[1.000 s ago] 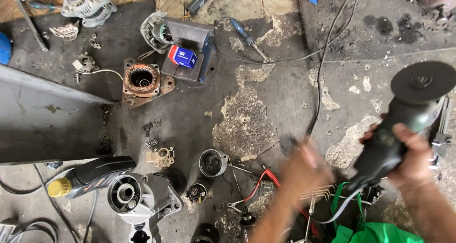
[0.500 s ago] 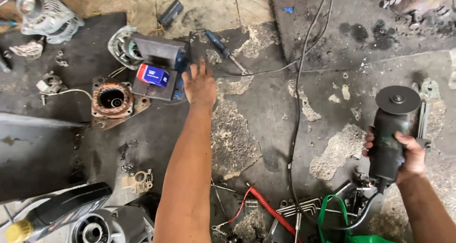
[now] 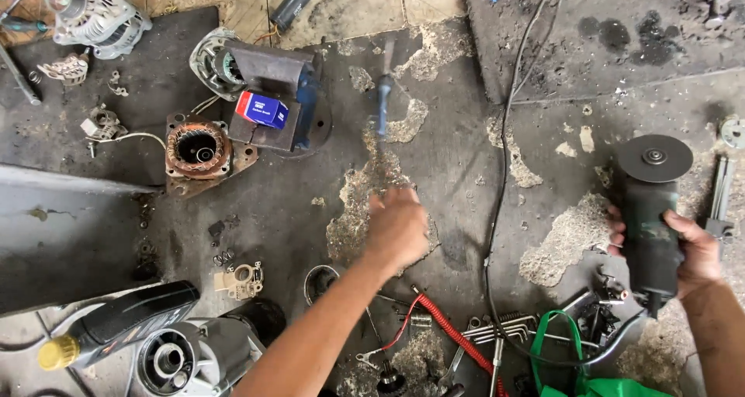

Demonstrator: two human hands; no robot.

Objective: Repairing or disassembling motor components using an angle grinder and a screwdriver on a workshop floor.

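My right hand [image 3: 696, 251] grips the body of a dark green angle grinder [image 3: 650, 226] at the right, held upright with its grey disc [image 3: 654, 158] at the top. Its black cable [image 3: 504, 141] runs across the concrete floor. My left hand [image 3: 397, 228] hovers over the middle of the floor, blurred, back up, fingers pointing away. A blue-handled screwdriver [image 3: 384, 100] shows blurred just beyond the fingertips, apart from the hand. Whether the fingers hold anything is unclear.
At upper left stand a metal block with a small red and blue box [image 3: 262, 110], a copper-wound stator [image 3: 194, 150] and an alternator [image 3: 93, 13]. A black bottle with a yellow cap [image 3: 116, 321], a motor housing [image 3: 177, 358], a red coiled lead [image 3: 444, 325], wrenches [image 3: 504, 329] and a green bag [image 3: 591, 377] lie near me.
My left arm has drawn back from beside the metal block to the middle of the floor. The screwdriver has turned from slanted to upright and blurred. The grinder stays in my right hand.
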